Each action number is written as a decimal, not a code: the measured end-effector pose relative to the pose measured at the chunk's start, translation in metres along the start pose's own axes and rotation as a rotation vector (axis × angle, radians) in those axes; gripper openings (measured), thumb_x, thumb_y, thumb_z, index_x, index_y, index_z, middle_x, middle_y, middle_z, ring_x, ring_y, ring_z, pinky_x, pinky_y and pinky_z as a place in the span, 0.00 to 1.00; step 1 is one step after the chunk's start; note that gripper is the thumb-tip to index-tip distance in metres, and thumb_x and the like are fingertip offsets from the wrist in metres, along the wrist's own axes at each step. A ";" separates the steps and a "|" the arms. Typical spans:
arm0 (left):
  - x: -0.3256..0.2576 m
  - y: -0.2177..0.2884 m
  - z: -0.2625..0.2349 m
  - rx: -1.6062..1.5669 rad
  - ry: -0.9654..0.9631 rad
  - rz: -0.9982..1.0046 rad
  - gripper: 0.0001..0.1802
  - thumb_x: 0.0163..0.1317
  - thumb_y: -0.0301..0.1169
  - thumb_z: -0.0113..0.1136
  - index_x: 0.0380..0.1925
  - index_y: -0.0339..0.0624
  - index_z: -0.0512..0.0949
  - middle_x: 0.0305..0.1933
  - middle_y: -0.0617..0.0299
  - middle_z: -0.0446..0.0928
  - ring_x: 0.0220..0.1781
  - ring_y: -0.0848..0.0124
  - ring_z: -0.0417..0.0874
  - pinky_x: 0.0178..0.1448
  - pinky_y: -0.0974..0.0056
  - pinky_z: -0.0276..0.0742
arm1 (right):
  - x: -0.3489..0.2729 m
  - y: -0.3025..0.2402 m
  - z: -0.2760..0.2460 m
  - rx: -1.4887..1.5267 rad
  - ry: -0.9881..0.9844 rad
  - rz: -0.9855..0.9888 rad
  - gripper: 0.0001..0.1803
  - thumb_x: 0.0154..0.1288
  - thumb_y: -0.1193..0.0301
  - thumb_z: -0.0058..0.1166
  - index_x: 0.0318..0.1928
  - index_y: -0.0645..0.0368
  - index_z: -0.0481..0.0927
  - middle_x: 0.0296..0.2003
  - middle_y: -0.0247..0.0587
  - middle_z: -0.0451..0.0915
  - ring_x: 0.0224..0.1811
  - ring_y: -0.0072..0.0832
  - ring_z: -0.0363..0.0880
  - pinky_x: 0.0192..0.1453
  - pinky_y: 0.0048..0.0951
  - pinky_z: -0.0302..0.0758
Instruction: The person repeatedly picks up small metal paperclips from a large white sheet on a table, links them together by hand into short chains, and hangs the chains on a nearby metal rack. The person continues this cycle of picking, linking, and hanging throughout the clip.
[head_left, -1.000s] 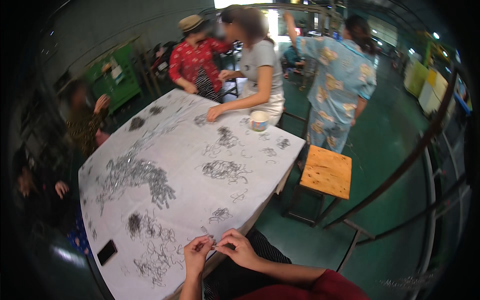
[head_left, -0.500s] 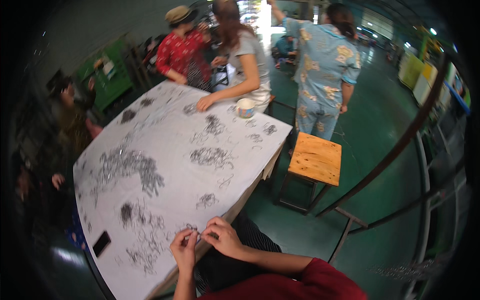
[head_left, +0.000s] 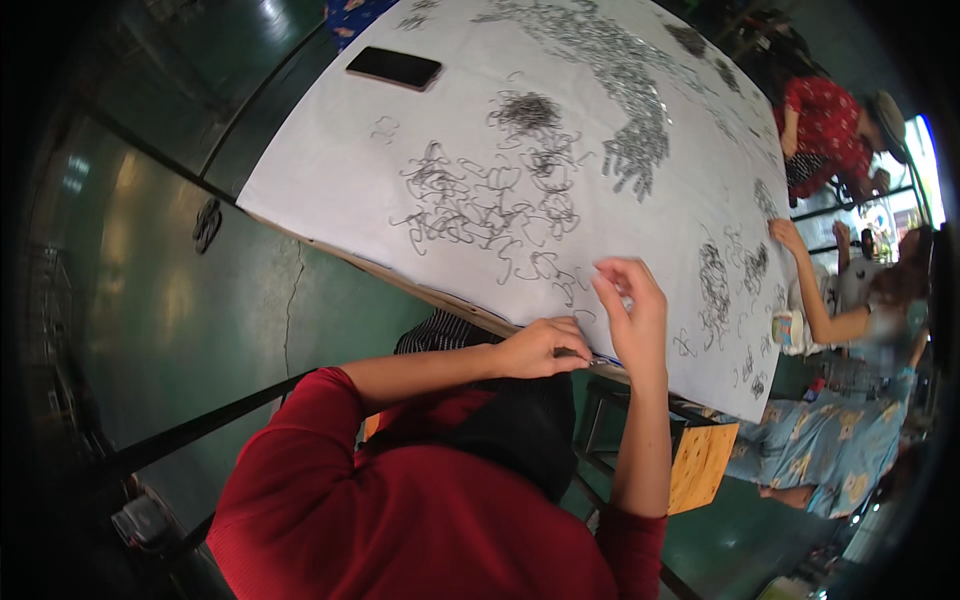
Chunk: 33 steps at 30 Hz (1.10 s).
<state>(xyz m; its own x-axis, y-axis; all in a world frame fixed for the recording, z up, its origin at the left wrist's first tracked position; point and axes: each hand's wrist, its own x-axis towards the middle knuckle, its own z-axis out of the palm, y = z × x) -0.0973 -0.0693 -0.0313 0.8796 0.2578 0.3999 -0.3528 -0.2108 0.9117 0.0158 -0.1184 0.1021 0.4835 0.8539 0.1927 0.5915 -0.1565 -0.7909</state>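
Close to the table's near edge, my left hand has its fingers closed in a pinch around a small shiny metal piece whose kind is too small to make out. My right hand is raised just beside it over the white table cover. Its thumb and curled fingers are apart, and nothing shows between them. Beyond both hands lies a loose spread of thin dark curved wire pieces, with a denser dark clump at its far side. A few single curved wires lie closest to my right hand.
A dark phone lies at the far left of the table. Farther right are a long pile of grey metal pieces, more wire heaps and a paper tub. A co-worker's arm reaches in. A wooden stool stands right.
The view has turned sharply, so the table and people appear shifted and rotated. My hands were together at the table edge; now the right hand is lifted away from the left.
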 end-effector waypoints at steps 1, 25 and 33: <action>-0.001 -0.003 -0.001 -0.009 0.002 0.026 0.06 0.54 0.25 0.66 0.32 0.38 0.82 0.34 0.58 0.81 0.43 0.61 0.78 0.51 0.61 0.73 | 0.022 -0.005 0.014 -0.046 -0.108 -0.033 0.07 0.60 0.73 0.57 0.39 0.60 0.79 0.33 0.40 0.78 0.35 0.32 0.78 0.39 0.30 0.73; 0.004 0.003 -0.002 -0.020 0.088 0.005 0.09 0.51 0.24 0.64 0.35 0.38 0.82 0.41 0.55 0.81 0.47 0.57 0.79 0.54 0.58 0.74 | 0.123 0.027 0.135 -0.449 -0.165 -0.215 0.08 0.58 0.75 0.57 0.39 0.63 0.79 0.37 0.49 0.80 0.39 0.40 0.81 0.39 0.38 0.77; 0.009 0.007 0.005 0.008 0.074 -0.056 0.04 0.53 0.24 0.64 0.31 0.38 0.82 0.33 0.56 0.80 0.39 0.60 0.79 0.45 0.61 0.76 | 0.032 0.002 0.013 0.391 0.026 0.403 0.05 0.60 0.75 0.58 0.37 0.62 0.80 0.30 0.36 0.83 0.26 0.18 0.76 0.30 0.19 0.67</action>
<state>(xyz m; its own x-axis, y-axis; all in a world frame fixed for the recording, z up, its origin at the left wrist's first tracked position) -0.0906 -0.0728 -0.0220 0.8719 0.3379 0.3545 -0.3008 -0.2018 0.9321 0.0245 -0.0846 0.0989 0.6403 0.7514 -0.1595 0.0757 -0.2684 -0.9603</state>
